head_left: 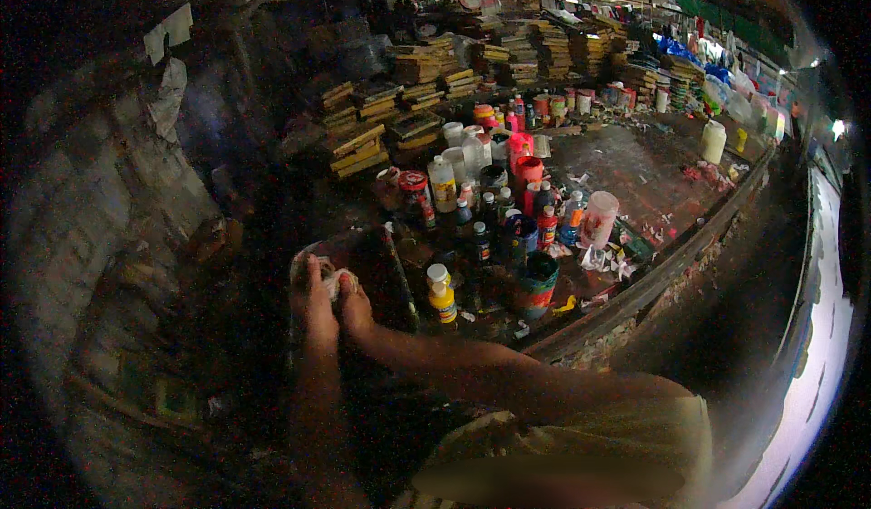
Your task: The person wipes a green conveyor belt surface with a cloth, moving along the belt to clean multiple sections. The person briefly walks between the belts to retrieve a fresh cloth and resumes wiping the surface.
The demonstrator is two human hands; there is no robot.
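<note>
My left hand (pixel 315 298) and my right hand (pixel 356 308) are close together at the left part of the table. Between them a crumpled whitish rag (pixel 334 281) is gripped by the fingers of both. It is bunched up, and the dim light hides its far side. Beneath my hands lies a dark flat panel or tray (pixel 374 248) with a straight right edge; I cannot tell which it is. To the right of that edge stand a yellow bottle (pixel 443 302) and a white-capped container (pixel 438 274).
Paint bottles, such as a red one (pixel 546 226), crowd the table's middle with a dark paint-smeared bucket (pixel 538 284) and a pinkish tub (pixel 599 219). Stacks of wooden frames (pixel 419 60) fill the back. Paper scraps (pixel 596 259) litter the table near its wooden edge (pixel 653 287).
</note>
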